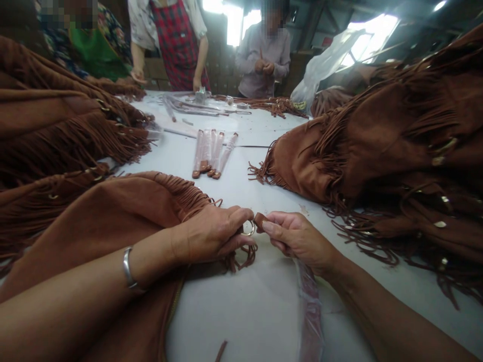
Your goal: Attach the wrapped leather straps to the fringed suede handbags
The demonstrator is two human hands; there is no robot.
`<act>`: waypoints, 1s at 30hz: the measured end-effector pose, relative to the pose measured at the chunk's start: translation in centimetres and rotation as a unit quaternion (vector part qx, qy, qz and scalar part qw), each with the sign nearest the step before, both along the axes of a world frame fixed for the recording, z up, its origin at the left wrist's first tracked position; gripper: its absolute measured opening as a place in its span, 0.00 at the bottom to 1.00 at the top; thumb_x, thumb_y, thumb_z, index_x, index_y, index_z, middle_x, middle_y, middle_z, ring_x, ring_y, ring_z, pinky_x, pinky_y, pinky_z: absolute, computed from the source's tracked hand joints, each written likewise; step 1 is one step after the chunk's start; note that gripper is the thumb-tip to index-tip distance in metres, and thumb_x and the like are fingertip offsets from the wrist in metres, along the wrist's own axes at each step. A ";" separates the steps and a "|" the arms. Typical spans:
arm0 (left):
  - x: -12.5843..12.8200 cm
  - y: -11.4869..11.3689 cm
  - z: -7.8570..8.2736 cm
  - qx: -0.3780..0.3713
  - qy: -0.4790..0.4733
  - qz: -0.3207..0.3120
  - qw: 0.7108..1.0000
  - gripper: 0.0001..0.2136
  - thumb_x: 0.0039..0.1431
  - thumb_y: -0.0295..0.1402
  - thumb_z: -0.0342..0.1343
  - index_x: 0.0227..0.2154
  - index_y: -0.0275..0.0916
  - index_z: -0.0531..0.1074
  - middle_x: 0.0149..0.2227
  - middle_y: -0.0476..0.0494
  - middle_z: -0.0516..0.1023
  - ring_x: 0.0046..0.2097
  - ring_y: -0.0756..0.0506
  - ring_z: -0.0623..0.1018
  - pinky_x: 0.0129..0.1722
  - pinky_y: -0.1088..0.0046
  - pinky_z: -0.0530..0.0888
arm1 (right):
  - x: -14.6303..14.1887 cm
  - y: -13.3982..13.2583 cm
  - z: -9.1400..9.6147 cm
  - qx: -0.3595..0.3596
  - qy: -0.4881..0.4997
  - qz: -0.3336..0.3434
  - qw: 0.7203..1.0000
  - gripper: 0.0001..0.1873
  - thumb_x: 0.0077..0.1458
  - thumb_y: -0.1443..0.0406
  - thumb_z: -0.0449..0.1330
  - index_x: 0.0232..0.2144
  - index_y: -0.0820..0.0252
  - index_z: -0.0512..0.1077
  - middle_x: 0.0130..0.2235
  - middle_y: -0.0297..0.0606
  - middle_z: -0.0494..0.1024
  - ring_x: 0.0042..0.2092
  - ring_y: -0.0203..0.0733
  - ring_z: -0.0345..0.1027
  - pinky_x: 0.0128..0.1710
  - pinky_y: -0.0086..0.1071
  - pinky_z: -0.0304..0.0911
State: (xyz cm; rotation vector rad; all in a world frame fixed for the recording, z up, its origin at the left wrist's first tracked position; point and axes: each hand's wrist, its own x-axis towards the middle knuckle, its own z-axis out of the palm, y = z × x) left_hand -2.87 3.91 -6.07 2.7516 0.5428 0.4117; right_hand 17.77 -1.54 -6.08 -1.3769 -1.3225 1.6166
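Note:
A brown fringed bag [124, 211] lies on the left of the white table, its zipper edge toward me. My left hand [222, 231] pinches a metal ring [249, 229] at the bag's fringed end. Close by on the right, my right hand [292, 234] grips the brown end of a strap [260, 221] between thumb and fingers, and that end meets the ring. Whether it passes through the ring I cannot tell. From under my right hand the plastic-wrapped length of the strap [310, 311] hangs down toward the front edge.
Several plastic-wrapped brown straps [213, 153] lie mid-table. Heaps of brown fringed bags rise at the left [68, 120] and right [377, 136]. More straps [211, 105] lie at the far side, where three people stand. A clear plastic bag [320, 70] is at the back right.

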 end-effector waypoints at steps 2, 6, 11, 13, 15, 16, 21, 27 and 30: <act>0.0 0.0 0.1 -0.013 -0.006 -0.003 1.000 0.14 0.63 0.40 0.42 0.45 0.36 0.60 0.32 0.46 0.71 0.30 0.49 0.71 0.29 0.75 0.65 | 0.0 0.0 -0.1 0.003 -0.004 0.004 1.000 0.18 0.54 0.53 0.56 0.32 0.65 0.68 0.17 0.25 0.58 0.17 0.25 0.41 0.15 0.22 0.35; -0.1 0.1 0.2 -0.046 -0.015 -0.004 0.999 0.13 0.63 0.39 0.44 0.45 0.35 0.60 0.27 0.50 0.68 0.25 0.51 0.68 0.24 0.76 0.61 | 0.1 0.1 -0.4 0.009 -0.014 0.014 1.000 0.19 0.55 0.53 0.54 0.31 0.65 0.68 0.16 0.25 0.57 0.17 0.25 0.41 0.15 0.24 0.34; 0.0 0.2 0.3 -0.086 -0.016 -0.006 0.996 0.12 0.62 0.38 0.46 0.42 0.35 0.61 0.24 0.52 0.67 0.24 0.52 0.66 0.24 0.77 0.60 | -0.2 -0.1 -0.3 0.009 0.013 0.037 0.999 0.18 0.55 0.54 0.55 0.30 0.65 0.69 0.17 0.26 0.59 0.18 0.25 0.42 0.15 0.23 0.35; 0.0 0.3 0.2 -0.095 -0.028 -0.009 0.995 0.12 0.62 0.38 0.46 0.42 0.34 0.61 0.23 0.52 0.66 0.24 0.52 0.66 0.24 0.77 0.60 | -0.3 -0.1 -0.1 -0.001 0.024 0.015 1.000 0.18 0.55 0.53 0.55 0.30 0.65 0.68 0.16 0.25 0.58 0.17 0.25 0.41 0.15 0.23 0.34; 0.0 0.3 0.1 -0.100 -0.041 -0.010 0.994 0.12 0.62 0.39 0.47 0.43 0.35 0.61 0.23 0.53 0.66 0.23 0.52 0.65 0.24 0.78 0.59 | -0.3 0.0 0.2 -0.009 0.031 -0.028 0.999 0.17 0.55 0.53 0.54 0.30 0.63 0.67 0.15 0.23 0.56 0.15 0.24 0.39 0.14 0.22 0.34; 0.0 0.3 0.0 -0.104 -0.045 -0.009 0.994 0.13 0.61 0.39 0.47 0.43 0.35 0.61 0.23 0.53 0.66 0.23 0.52 0.65 0.24 0.78 0.59 | -0.2 0.0 0.2 -0.010 0.033 -0.041 0.999 0.17 0.55 0.53 0.54 0.30 0.63 0.67 0.14 0.23 0.56 0.15 0.24 0.38 0.14 0.22 0.34; 0.1 0.2 -0.1 -0.116 -0.053 -0.003 0.992 0.11 0.61 0.39 0.48 0.40 0.36 0.61 0.23 0.54 0.66 0.23 0.53 0.65 0.23 0.78 0.59 | -0.1 0.1 0.0 0.006 0.020 -0.006 1.000 0.18 0.54 0.54 0.56 0.30 0.65 0.68 0.15 0.23 0.56 0.16 0.25 0.41 0.14 0.21 0.35; 0.1 0.2 0.0 -0.133 -0.043 -0.007 0.990 0.12 0.61 0.38 0.49 0.41 0.35 0.61 0.23 0.54 0.66 0.24 0.53 0.65 0.24 0.79 0.59 | -0.2 0.3 -0.6 0.010 0.018 0.008 1.000 0.18 0.55 0.54 0.55 0.30 0.65 0.67 0.15 0.23 0.56 0.17 0.25 0.41 0.14 0.22 0.35; 0.1 0.2 0.0 -0.143 -0.045 -0.013 0.989 0.12 0.61 0.38 0.49 0.42 0.35 0.61 0.23 0.54 0.67 0.23 0.53 0.65 0.24 0.79 0.59 | -0.1 0.4 -0.8 0.000 0.033 0.023 0.999 0.17 0.55 0.54 0.55 0.29 0.65 0.67 0.15 0.23 0.56 0.17 0.24 0.41 0.14 0.21 0.35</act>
